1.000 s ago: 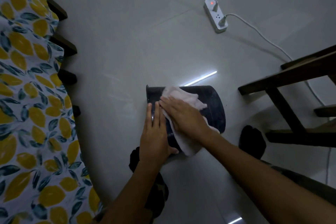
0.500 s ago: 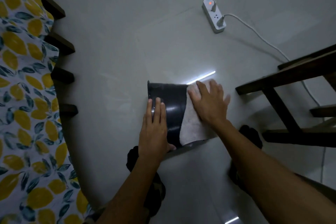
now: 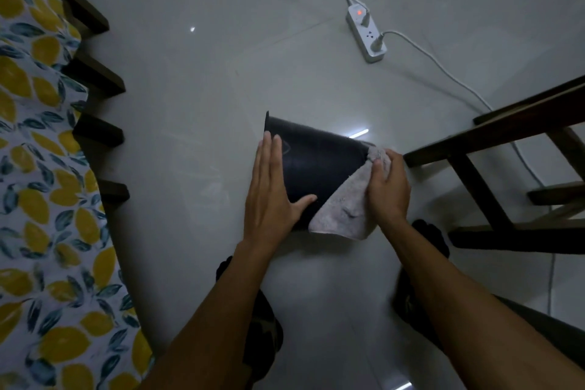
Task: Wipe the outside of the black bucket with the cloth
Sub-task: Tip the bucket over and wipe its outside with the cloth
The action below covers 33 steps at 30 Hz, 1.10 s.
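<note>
The bucket [image 3: 319, 168] lies on its side on the floor [image 3: 196, 98], in the middle of the view, its rim end to the left and its narrower base end to the right, near a wooden chair [image 3: 493, 168]. The left hand [image 3: 272, 196] rests flat on the wall near the rim, fingers straight and together, thumb spread onto the dark side; it grips nothing and seems only to press the bucket down so it cannot roll. The right hand [image 3: 387, 187] is curled over the cloth [image 3: 345, 209] at the base end, fingers bunching the pale towel against the bucket's edge, while the loose part of the cloth drapes down the near side toward the floor. The step in hand looks like a wiping stroke along the wall that has reached the base end: most of the upper side is bare and the cloth sits at the far right corner. How clean the wall is cannot be judged in this dim light. The underside, against the floor, is hidden and probably not yet wiped. The next move likely calls for one of two things: drawing the cloth back leftward toward the rim with steady pressure, or lifting the left palm a little and rolling the bucket to bring a fresh strip of wall upward. Either way the left hand must keep the round body steady, since it could roll or slide on the smooth floor. A power strip [image 3: 367, 35] and its cords lie well apart.
</note>
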Available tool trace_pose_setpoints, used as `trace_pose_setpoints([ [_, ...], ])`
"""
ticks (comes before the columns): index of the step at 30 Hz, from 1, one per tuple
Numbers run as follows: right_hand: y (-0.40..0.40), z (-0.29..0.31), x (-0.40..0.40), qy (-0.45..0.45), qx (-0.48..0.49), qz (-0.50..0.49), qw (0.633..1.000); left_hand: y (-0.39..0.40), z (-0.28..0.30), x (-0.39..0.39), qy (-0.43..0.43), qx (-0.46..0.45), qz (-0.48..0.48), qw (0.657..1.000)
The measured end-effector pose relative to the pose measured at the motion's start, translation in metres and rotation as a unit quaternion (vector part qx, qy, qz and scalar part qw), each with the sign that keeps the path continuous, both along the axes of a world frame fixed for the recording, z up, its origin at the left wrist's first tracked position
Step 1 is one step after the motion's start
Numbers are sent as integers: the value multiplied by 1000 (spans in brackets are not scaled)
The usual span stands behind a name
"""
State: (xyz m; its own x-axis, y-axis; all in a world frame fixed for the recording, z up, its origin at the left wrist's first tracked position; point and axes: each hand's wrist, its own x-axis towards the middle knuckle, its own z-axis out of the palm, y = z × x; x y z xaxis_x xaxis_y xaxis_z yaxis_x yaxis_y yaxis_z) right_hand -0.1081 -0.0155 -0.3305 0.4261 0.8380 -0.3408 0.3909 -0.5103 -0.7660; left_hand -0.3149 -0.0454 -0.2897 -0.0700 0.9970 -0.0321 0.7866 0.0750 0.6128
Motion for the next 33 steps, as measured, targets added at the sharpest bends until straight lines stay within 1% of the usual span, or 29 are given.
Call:
trace_pose_setpoints([
  [2,8,6,-1,23,18,1,1000,6,3,-3,36,48,-3,998],
  [4,10,9,-4,44,20,8,999,3,7,0,65,69,25,995],
  [6,5,9,-6,64,8,1,998,-7,8,4,69,64,54,994],
  [9,-14,9,-3,70,-8,8,998,-33,7,6,99,30,57,993],
  [11,-31,10,3,62,-30,15,998,-52,7,4,158,-3,42,987],
  [13,-52,10,8,46,-40,16,998,-64,11,-1,239,-12,14,971],
  [14,-64,13,10,28,-38,10,999,-65,15,-4,262,2,-3,965],
  [16,-85,21,12,-45,-12,8,999,-52,21,-10,265,31,-48,963],
  [17,-95,26,8,-79,25,31,996,-41,23,-12,264,25,-78,961],
  [18,-103,30,2,-110,69,77,989,-27,24,-12,273,-2,-110,956],
  [19,-109,34,-10,-125,101,136,978,-13,23,-12,289,-49,-141,946],
  [21,-113,31,-37,-113,122,258,952,12,20,-11,314,-151,-193,917],
  [23,-105,14,-64,-176,121,351,912,20,10,-12,320,-189,-222,902],
  [24,-97,3,-74,-230,112,374,891,20,6,-13,323,-193,-231,897],
  [25,-85,-6,-81,-261,97,376,884,18,4,-15,329,-196,-239,892],
  [27,-59,-11,-88,-291,67,349,888,13,-1,-19,340,-199,-244,886],
  [30,-29,-16,-83,-291,40,316,902,12,-2,-23,333,-212,-246,885],
  [33,-10,-22,-56,-298,9,265,917,23,-1,-26,314,-211,-246,892],
])
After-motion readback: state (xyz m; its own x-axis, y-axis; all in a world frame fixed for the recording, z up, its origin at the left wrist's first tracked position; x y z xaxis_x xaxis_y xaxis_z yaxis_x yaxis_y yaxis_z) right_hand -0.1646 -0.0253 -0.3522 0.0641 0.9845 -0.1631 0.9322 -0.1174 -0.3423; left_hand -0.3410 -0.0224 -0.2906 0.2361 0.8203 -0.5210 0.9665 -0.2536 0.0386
